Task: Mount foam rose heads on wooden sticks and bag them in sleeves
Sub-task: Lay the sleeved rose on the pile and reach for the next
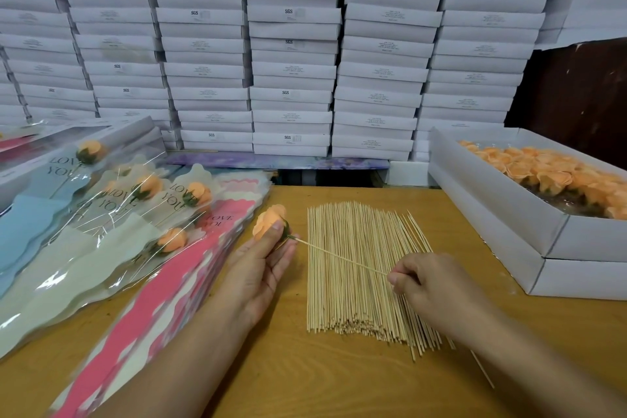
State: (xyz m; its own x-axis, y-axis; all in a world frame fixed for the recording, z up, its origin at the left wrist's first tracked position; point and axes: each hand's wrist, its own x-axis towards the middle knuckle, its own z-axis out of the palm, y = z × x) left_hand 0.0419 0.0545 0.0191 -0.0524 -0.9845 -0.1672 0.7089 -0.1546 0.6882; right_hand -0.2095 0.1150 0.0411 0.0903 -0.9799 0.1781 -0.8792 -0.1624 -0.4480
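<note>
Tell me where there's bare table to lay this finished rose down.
Bare table lies between the stick pile and the white boxes at right. More lies near the front edge, between the forearms, below the stick pile. The narrow strip between the stick pile and the sleeve stack holds the left hand. The sleeve stack crowds the left side.

Hands point(258, 268) joining rose head point(268, 221), stick point(342, 258)

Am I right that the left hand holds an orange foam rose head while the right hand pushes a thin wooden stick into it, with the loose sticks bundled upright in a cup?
Nearly. The head view shows the loose wooden sticks lying flat in a pile on the wooden table, not in a cup. The rest holds.
</note>
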